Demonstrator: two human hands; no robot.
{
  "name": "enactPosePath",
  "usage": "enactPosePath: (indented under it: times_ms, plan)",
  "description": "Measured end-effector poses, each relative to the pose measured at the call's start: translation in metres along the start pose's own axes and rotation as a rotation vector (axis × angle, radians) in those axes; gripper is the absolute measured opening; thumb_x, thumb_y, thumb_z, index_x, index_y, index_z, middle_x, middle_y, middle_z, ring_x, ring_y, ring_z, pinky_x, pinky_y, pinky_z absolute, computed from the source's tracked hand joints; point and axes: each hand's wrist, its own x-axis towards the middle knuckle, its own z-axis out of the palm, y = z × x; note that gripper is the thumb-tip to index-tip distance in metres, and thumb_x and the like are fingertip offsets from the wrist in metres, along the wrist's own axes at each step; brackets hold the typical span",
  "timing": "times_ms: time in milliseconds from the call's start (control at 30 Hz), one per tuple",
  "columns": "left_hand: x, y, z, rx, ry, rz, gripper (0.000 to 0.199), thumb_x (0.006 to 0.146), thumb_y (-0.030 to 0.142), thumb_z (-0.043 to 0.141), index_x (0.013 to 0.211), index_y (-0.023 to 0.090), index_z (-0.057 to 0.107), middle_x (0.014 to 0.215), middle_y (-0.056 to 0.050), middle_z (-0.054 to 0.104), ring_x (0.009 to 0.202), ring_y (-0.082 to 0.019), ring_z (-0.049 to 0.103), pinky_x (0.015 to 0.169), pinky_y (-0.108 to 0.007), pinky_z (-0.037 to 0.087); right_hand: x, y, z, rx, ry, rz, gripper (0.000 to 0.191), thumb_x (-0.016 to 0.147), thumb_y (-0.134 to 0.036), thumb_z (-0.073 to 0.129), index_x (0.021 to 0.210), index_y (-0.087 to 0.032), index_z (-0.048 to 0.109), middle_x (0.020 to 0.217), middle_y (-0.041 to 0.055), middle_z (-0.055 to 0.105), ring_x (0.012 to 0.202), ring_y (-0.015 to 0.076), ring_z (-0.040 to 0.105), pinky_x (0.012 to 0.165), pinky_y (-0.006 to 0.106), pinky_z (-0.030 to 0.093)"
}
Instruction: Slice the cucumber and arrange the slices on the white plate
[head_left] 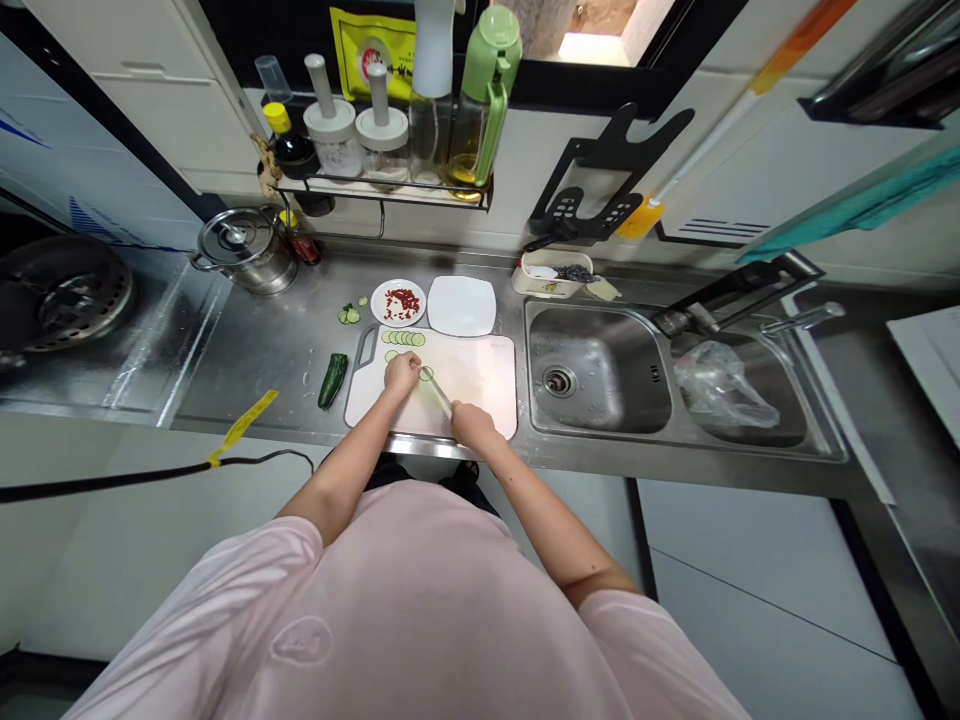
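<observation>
My left hand (403,373) is closed over the white cutting board (487,375), its fingertips pinched at the edge of a thin green cucumber slice (426,374). In my right hand (472,427) is the handle of a knife (438,391), its blade slanting up and left to that slice. Overlapping cucumber slices (403,338) lie in a row at the board's upper left, and one more lies partly behind my left fingers. A dark green length of cucumber (333,381) rests on the steel counter left of the board.
Behind the board stand a plate of chopped red pieces (399,303) and a white plate (462,305). Cucumber scraps (349,314) lie beside them. A lidded pot (247,248) is at the back left. On the right is a double sink (600,370) with a plastic bag (724,385).
</observation>
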Motion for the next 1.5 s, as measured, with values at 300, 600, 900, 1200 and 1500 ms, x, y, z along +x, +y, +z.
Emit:
enactPosePath:
  times_ms: [300,600,900,1200,1500]
  plan:
    - [0.000,0.000,-0.001,0.020,-0.010,0.000,0.018,0.078,0.020,0.056,0.091,0.024,0.068,0.092,-0.004,0.068,0.087,-0.017,0.060,0.077,-0.026,0.043,-0.008,0.005,0.003,-0.002,-0.006,-0.007,0.028,0.085,-0.014,0.042,0.111,-0.013,0.054,0.103,0.0167,0.065,0.096,0.0270,0.063,0.073,0.034,0.047]
    - [-0.001,0.002,-0.002,0.020,-0.007,-0.009,0.017,0.078,0.021,0.056,0.090,0.024,0.068,0.092,-0.004,0.068,0.087,-0.017,0.060,0.074,-0.026,0.043,-0.001,0.002,0.002,0.001,0.010,0.007,0.026,0.087,-0.014,0.042,0.110,-0.014,0.054,0.104,0.0161,0.065,0.097,0.0256,0.063,0.074,0.032,0.047]
    - [-0.001,0.002,-0.003,0.005,-0.016,-0.006,0.016,0.077,0.022,0.057,0.089,0.024,0.068,0.091,-0.004,0.068,0.086,-0.017,0.060,0.075,-0.027,0.043,0.001,0.002,-0.001,-0.002,0.004,-0.006,0.027,0.087,-0.014,0.043,0.110,-0.014,0.055,0.104,0.0158,0.065,0.097,0.0248,0.063,0.074,0.032,0.047]
    - [-0.001,0.002,-0.003,0.019,-0.008,0.001,0.019,0.079,0.019,0.053,0.090,0.024,0.068,0.093,-0.004,0.069,0.088,-0.017,0.060,0.076,-0.026,0.043,-0.009,0.009,0.003,-0.019,-0.005,-0.004,0.026,0.086,-0.016,0.046,0.110,-0.014,0.055,0.103,0.0156,0.065,0.097,0.0248,0.063,0.074,0.031,0.047]
    - [-0.007,0.002,-0.002,0.041,0.023,0.042,0.019,0.082,0.021,0.052,0.093,0.023,0.067,0.095,-0.005,0.067,0.088,-0.017,0.059,0.078,-0.026,0.043,-0.018,0.019,0.013,0.003,-0.015,0.018,0.025,0.087,-0.020,0.046,0.110,-0.016,0.055,0.103,0.0146,0.065,0.096,0.0250,0.063,0.073,0.030,0.045]
